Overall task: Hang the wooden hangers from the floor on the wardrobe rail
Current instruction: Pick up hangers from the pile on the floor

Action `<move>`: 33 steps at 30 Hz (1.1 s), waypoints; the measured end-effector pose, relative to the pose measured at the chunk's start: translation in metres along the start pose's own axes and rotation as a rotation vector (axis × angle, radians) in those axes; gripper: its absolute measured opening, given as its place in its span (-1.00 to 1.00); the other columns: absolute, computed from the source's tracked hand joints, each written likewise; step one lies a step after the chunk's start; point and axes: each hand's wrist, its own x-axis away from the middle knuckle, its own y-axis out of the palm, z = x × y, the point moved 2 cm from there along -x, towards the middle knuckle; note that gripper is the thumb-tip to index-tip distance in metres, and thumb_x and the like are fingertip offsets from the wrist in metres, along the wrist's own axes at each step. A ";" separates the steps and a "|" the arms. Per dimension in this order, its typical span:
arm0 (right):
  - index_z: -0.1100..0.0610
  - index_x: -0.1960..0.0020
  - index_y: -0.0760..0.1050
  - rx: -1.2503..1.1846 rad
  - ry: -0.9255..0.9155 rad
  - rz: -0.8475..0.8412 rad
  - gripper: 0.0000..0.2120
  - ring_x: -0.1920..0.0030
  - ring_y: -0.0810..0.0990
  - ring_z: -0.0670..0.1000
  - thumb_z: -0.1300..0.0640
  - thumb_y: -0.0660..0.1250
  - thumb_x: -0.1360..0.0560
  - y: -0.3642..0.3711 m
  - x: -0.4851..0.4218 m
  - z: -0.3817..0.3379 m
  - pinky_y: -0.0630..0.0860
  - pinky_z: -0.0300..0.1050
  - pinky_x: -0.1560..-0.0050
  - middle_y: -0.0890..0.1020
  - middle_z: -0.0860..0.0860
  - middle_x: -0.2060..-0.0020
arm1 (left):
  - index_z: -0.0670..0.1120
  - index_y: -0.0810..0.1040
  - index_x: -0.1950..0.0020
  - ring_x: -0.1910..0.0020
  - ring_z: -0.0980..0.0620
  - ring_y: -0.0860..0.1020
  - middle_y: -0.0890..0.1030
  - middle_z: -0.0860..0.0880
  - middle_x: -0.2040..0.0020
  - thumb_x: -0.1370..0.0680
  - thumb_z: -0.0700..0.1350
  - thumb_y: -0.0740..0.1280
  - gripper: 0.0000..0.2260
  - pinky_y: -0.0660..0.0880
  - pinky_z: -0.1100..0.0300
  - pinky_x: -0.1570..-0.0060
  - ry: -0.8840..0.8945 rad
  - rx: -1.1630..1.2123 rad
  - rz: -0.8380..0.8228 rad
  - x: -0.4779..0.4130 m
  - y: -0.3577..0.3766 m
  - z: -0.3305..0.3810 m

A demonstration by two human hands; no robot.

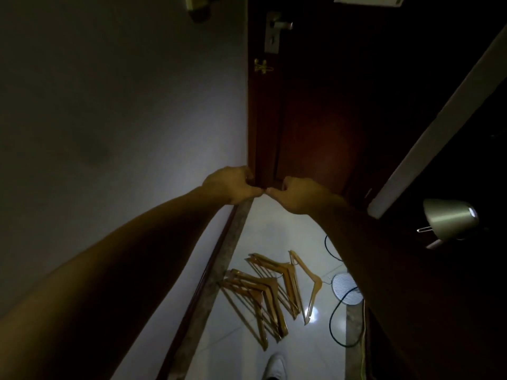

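Hangers [263,294] lie fanned on the floor [274,237] beside the wall [109,105], well below the left hand [230,185] and right hand [296,194], whose fingers are clenched on nothing, thumbs tip to tip, so I'd unclench, stoop and take a small bundle at a time

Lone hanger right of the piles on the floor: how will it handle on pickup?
Likely stiff: the lone hanger looks like solid wooden bars. Probably light for its size, being a thin open frame. The floor is glossy tile, so it may slide if nudged before the grip closes.
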 end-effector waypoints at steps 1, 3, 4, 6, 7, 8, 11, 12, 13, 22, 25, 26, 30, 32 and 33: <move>0.18 -0.44 0.37 0.010 -0.003 -0.018 -0.33 -0.30 0.48 0.26 -0.32 0.10 -0.59 0.004 -0.010 0.006 0.45 0.19 -0.30 0.47 0.23 -0.37 | -0.01 0.46 -0.35 -0.03 0.01 0.50 0.57 -0.07 -0.28 -0.47 0.22 0.37 -0.47 0.37 0.15 0.08 -0.021 0.012 -0.005 -0.006 0.006 0.000; 0.22 -0.42 0.39 0.035 -0.035 -0.058 -0.35 -0.33 0.47 0.28 -0.28 0.10 -0.61 0.016 -0.027 0.018 0.42 0.20 -0.34 0.48 0.25 -0.36 | -0.03 0.47 -0.32 -0.01 0.01 0.50 0.58 -0.09 -0.26 -0.49 0.19 0.37 -0.52 0.39 0.13 0.10 -0.070 0.018 -0.029 -0.018 0.020 0.000; 0.25 -0.37 0.43 0.035 -0.055 -0.075 -0.36 -0.30 0.50 0.28 -0.27 0.09 -0.61 0.022 -0.036 0.024 0.44 0.19 -0.33 0.52 0.27 -0.31 | -0.04 0.47 -0.32 -0.01 0.02 0.50 0.58 -0.09 -0.25 -0.50 0.17 0.38 -0.53 0.40 0.13 0.09 -0.093 0.022 -0.043 -0.024 0.027 -0.001; 0.24 -0.19 0.51 0.040 -0.068 -0.115 -0.39 -0.25 0.55 0.27 -0.30 0.07 -0.61 0.035 -0.050 0.037 0.49 0.19 -0.26 0.59 0.27 -0.12 | -0.04 0.45 -0.34 -0.09 -0.01 0.53 0.57 -0.09 -0.27 -0.51 0.16 0.39 -0.52 0.44 0.12 0.03 -0.139 0.038 -0.069 -0.033 0.043 -0.004; 0.20 -0.19 0.49 0.065 -0.065 -0.140 -0.40 -0.27 0.54 0.27 -0.31 0.04 -0.60 0.042 -0.057 0.043 0.49 0.19 -0.24 0.59 0.23 -0.11 | -0.04 0.44 -0.35 -0.15 -0.04 0.54 0.56 -0.09 -0.29 -0.51 0.17 0.39 -0.50 0.46 0.09 -0.03 -0.162 0.047 -0.082 -0.036 0.050 -0.006; 0.17 -0.31 0.44 0.092 -0.054 -0.163 -0.37 -0.30 0.50 0.27 -0.33 0.02 -0.60 0.048 -0.064 0.049 0.49 0.19 -0.25 0.56 0.22 -0.21 | -0.04 0.43 -0.37 -0.21 -0.07 0.53 0.54 -0.10 -0.32 -0.50 0.17 0.39 -0.49 0.47 0.07 -0.10 -0.182 0.051 -0.097 -0.040 0.059 -0.009; 0.15 -0.51 0.24 0.106 -0.026 -0.218 -0.29 -0.34 0.45 0.26 -0.35 0.02 -0.59 0.072 -0.082 0.063 0.46 0.20 -0.27 0.44 0.20 -0.41 | -0.03 0.40 -0.42 -0.28 -0.11 0.50 0.51 -0.11 -0.37 -0.50 0.22 0.37 -0.42 0.45 0.04 -0.21 -0.245 0.041 -0.180 -0.051 0.088 -0.018; 0.15 -0.51 0.25 0.097 -0.020 -0.236 -0.29 -0.33 0.46 0.26 -0.35 0.03 -0.59 0.081 -0.088 0.067 0.45 0.20 -0.28 0.45 0.21 -0.40 | -0.02 0.40 -0.43 -0.27 -0.12 0.50 0.51 -0.12 -0.37 -0.49 0.24 0.36 -0.41 0.45 0.05 -0.20 -0.256 0.031 -0.213 -0.055 0.098 -0.020; 0.15 -0.49 0.27 0.089 -0.014 -0.256 -0.30 -0.32 0.47 0.25 -0.35 0.04 -0.58 0.090 -0.092 0.070 0.46 0.20 -0.28 0.47 0.21 -0.38 | -0.02 0.41 -0.42 -0.26 -0.13 0.51 0.51 -0.12 -0.36 -0.49 0.24 0.36 -0.42 0.46 0.04 -0.20 -0.261 0.029 -0.246 -0.057 0.108 -0.023; 0.11 -0.01 0.47 -0.064 0.035 -0.367 -0.50 0.15 0.65 0.07 -0.33 0.11 -0.55 0.183 -0.120 0.093 0.60 0.02 0.11 0.64 0.05 0.15 | 0.02 0.47 -0.30 -0.03 0.01 0.54 0.58 -0.05 -0.19 -0.50 0.23 0.34 -0.53 0.49 0.06 0.00 -0.235 0.116 -0.388 -0.079 0.182 -0.069; 0.08 0.08 0.50 -0.129 0.113 -0.400 -0.58 0.36 0.61 -0.08 -0.28 0.18 -0.56 0.230 -0.131 0.104 0.51 -0.19 0.43 0.61 -0.04 0.27 | 0.09 0.48 -0.30 0.00 0.02 0.53 0.58 -0.03 -0.18 -0.46 0.25 0.33 -0.53 0.48 0.10 0.05 -0.276 0.141 -0.456 -0.076 0.219 -0.095; 0.04 0.12 0.49 -0.167 0.151 -0.414 -0.62 0.44 0.58 -0.12 -0.28 0.20 -0.55 0.248 -0.134 0.108 0.43 -0.25 0.51 0.59 -0.06 0.31 | 0.10 0.49 -0.29 -0.04 -0.01 0.53 0.58 -0.02 -0.17 -0.44 0.26 0.32 -0.53 0.50 0.07 0.00 -0.298 0.141 -0.471 -0.077 0.232 -0.104; -0.06 0.17 0.38 -0.236 0.243 -0.398 -0.65 0.37 0.58 -0.12 -0.33 0.19 -0.51 0.327 -0.136 0.138 0.42 -0.20 0.45 0.57 -0.11 0.31 | 0.08 0.55 -0.16 0.06 0.08 0.50 0.56 0.03 -0.07 -0.41 0.22 0.36 -0.61 0.39 0.20 0.21 -0.401 0.244 -0.540 -0.079 0.297 -0.138; -0.10 0.08 0.37 -0.257 0.287 -0.428 -0.68 0.34 0.58 -0.15 -0.34 0.18 -0.53 0.367 -0.132 0.161 0.47 -0.22 0.42 0.58 -0.12 0.30 | 0.05 0.55 -0.14 0.07 0.09 0.50 0.57 0.01 -0.09 -0.40 0.20 0.38 -0.62 0.35 0.21 0.26 -0.441 0.269 -0.590 -0.081 0.335 -0.154; -0.09 -0.02 0.40 -0.262 0.308 -0.453 -0.69 0.32 0.57 -0.16 -0.32 0.18 -0.54 0.387 -0.129 0.173 0.47 -0.23 0.39 0.56 -0.13 0.28 | 0.05 0.54 -0.15 0.04 0.07 0.51 0.58 0.00 -0.11 -0.41 0.19 0.39 -0.62 0.36 0.20 0.24 -0.457 0.275 -0.612 -0.082 0.354 -0.162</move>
